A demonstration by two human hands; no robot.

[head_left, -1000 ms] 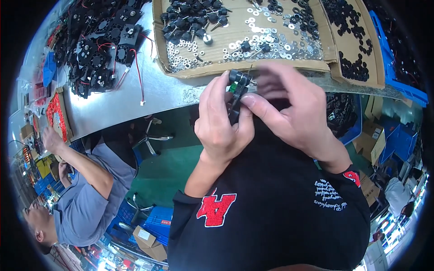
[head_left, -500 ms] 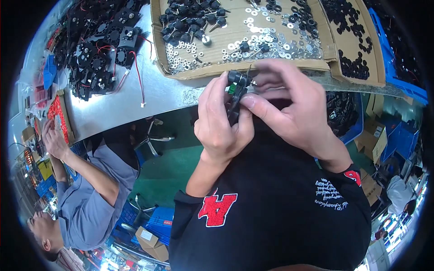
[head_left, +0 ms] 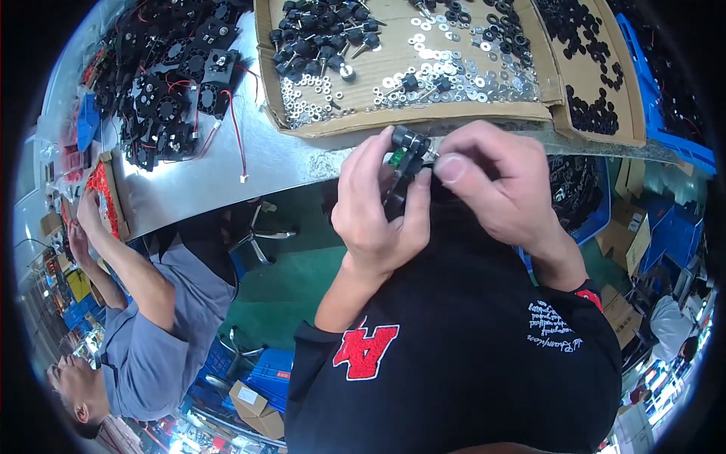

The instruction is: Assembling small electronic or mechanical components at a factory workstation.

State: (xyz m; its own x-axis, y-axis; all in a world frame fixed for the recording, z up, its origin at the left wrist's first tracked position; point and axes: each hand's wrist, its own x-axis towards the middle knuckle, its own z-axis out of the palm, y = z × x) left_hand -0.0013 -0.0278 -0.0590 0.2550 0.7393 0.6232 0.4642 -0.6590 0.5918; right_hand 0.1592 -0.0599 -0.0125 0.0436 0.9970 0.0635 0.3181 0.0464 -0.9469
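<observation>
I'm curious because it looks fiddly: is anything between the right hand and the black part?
Nothing visible is: the right hand is right at the small metal piece on the black part, which the left hand holds.

Left fingers [head_left: 366,172] curl upward; right fingers [head_left: 484,136] bend inward, apparently pinching.
</observation>
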